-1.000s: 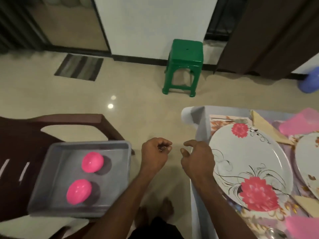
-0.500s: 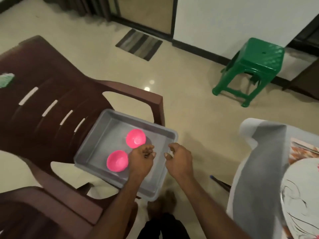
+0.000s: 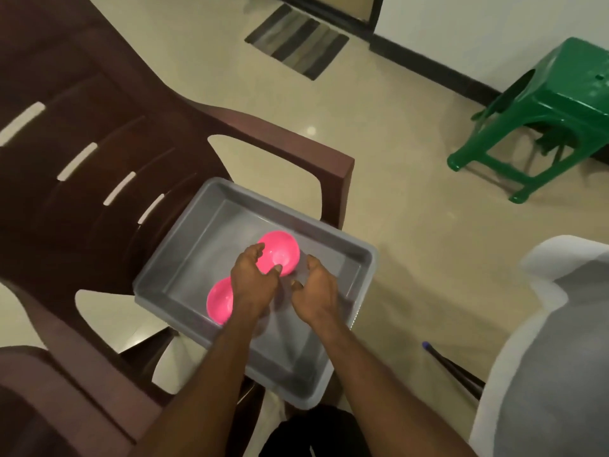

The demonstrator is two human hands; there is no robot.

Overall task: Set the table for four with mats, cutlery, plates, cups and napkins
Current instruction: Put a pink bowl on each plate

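Note:
Two pink cups lie in a grey tray (image 3: pixel 362 250) on the seat of a brown plastic chair (image 3: pixel 99 159). My left hand (image 3: pixel 252 285) reaches over the tray; its spread thumb and forefinger touch the near edge of the far pink cup (image 3: pixel 285 255). The hand and wrist partly cover the near pink cup (image 3: pixel 217 303). My right hand (image 3: pixel 316 288) hovers over the tray just right of the far cup, fingers loosely curled and holding nothing.
The table's corner under a grey cloth (image 3: pixel 543 374) sits at the right edge. A green stool (image 3: pixel 560 103) stands on the tiled floor beyond it. A dark rod with a blue tip (image 3: pixel 454 367) pokes out beside the table. A striped floor mat (image 3: pixel 296 41) lies by the doorway.
The view swung left from the set table to the chair. Both hands moved forward and down into the tray, and the left hand opened from a fist onto the far cup.

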